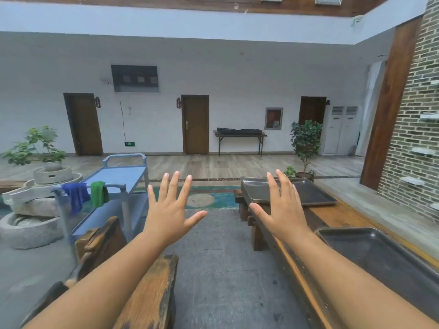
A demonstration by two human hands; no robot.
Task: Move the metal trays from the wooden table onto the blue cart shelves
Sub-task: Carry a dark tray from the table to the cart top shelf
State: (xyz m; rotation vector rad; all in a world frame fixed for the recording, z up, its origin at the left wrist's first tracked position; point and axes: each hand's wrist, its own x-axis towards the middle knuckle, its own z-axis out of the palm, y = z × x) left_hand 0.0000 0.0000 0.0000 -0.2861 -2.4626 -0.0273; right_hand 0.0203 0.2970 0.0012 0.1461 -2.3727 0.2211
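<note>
Two dark metal trays lie on the long wooden table [332, 217] at the right: a far tray [308, 193] and a near tray [384, 257] at the frame's lower right. The blue cart [118, 176] stands at the left with bare shelves, a blue cloth [76, 194] and a green cloth [98, 193] draped over its rail. My left hand [169, 210] is held up in mid-air between cart and table, fingers spread, holding nothing. My right hand [282, 207] is raised the same way, in front of the far tray's near corner, also holding nothing.
A wooden bench [152, 293] and a carved chair back [102, 241] sit close at the lower left. Stone millstones [31, 217] with a potted plant stand left of the cart. Grey carpet [213, 257] runs between bench and table. A brick wall rises at the right.
</note>
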